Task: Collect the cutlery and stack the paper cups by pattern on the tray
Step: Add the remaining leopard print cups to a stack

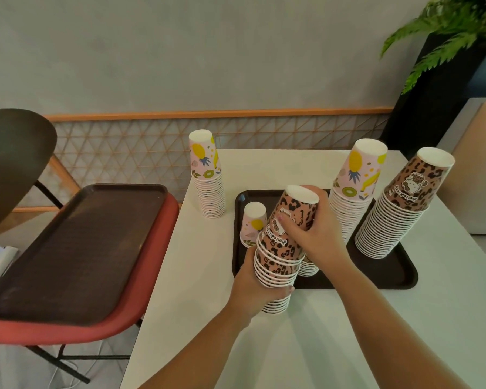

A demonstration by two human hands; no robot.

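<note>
I hold an upside-down stack of leopard-print paper cups (pixel 278 265) above the white table's front. My left hand (pixel 253 293) grips its lower part, and my right hand (pixel 312 228) is closed around the top cup. Behind them lies a dark tray (pixel 387 270). On the tray stand a tall leopard stack (pixel 399 209), a tall pink fruit-print stack (pixel 351 192) and a short fruit-print stack (pixel 253 223). Another small stack (pixel 309 266) sits mostly hidden behind my right wrist. A further fruit-print stack (pixel 208 181) stands on the table, left of the tray. No cutlery is visible.
The white table (pixel 334 332) extends toward me. To the left a red chair (pixel 101 329) carries a second dark tray (pixel 76 248). A dark round tabletop (pixel 9 164) is at far left. A plant (pixel 446 32) and a padded seat (pixel 477 164) stand at right.
</note>
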